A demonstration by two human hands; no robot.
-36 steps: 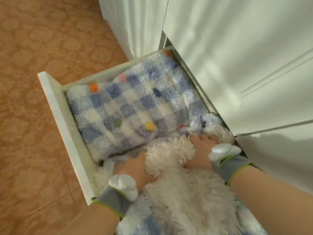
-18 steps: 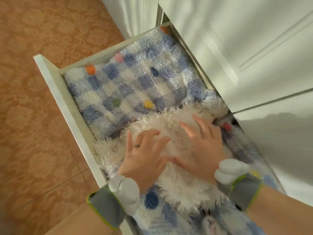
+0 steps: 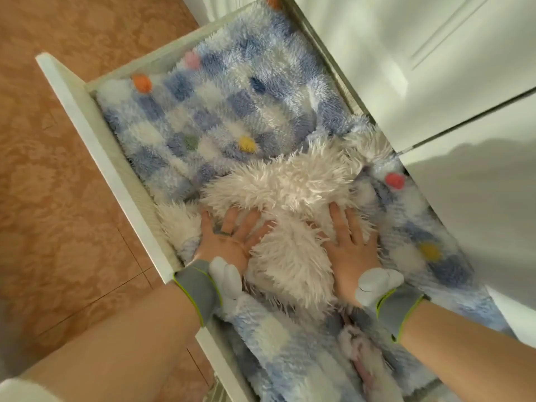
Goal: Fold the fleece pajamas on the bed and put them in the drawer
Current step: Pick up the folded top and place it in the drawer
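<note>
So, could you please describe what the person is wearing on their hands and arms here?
Both forearms are bare, with no sleeves. Each wrist carries a grey fabric wristband edged in lime green, and a rounded white plastic device is mounted on each band. The left hand has a dark ring on one finger; the right hand shows no ring.

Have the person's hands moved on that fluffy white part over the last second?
Yes. Judged against the drawer's front edge, the left hand and right hand have drawn back toward the person and spread flat on the white fleece.
</note>
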